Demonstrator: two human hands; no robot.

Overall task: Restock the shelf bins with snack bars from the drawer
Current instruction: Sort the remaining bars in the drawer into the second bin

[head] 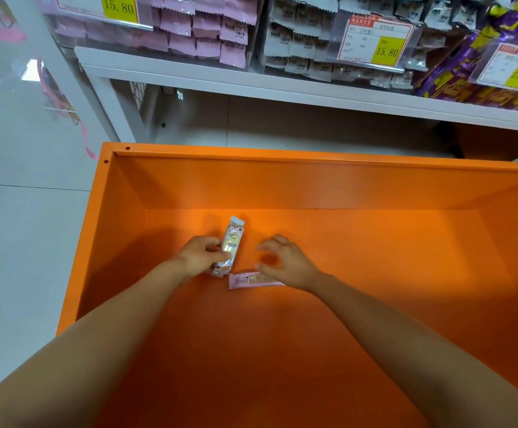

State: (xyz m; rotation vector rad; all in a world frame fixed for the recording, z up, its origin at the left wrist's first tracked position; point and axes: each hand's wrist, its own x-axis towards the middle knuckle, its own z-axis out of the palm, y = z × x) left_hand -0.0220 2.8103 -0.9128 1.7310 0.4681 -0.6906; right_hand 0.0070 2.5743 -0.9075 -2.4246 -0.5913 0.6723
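Both hands reached into the orange drawer [121,193]. The left hand [200,256] gripped a white-and-yellow snack bar [229,247] between fingers and thumb, the bar pointing toward twelve o'clock. At three o'clock from it, the right hand [285,262] hovered with fingers and thumb spread in a loose claw, gripping nothing, above a pink snack bar [248,280] lying flat on the drawer floor. At twelve o'clock, well apart, shelf bins held pink packets [208,29], white packets [300,47] and purple packets [455,78] behind yellow price tags [385,50].
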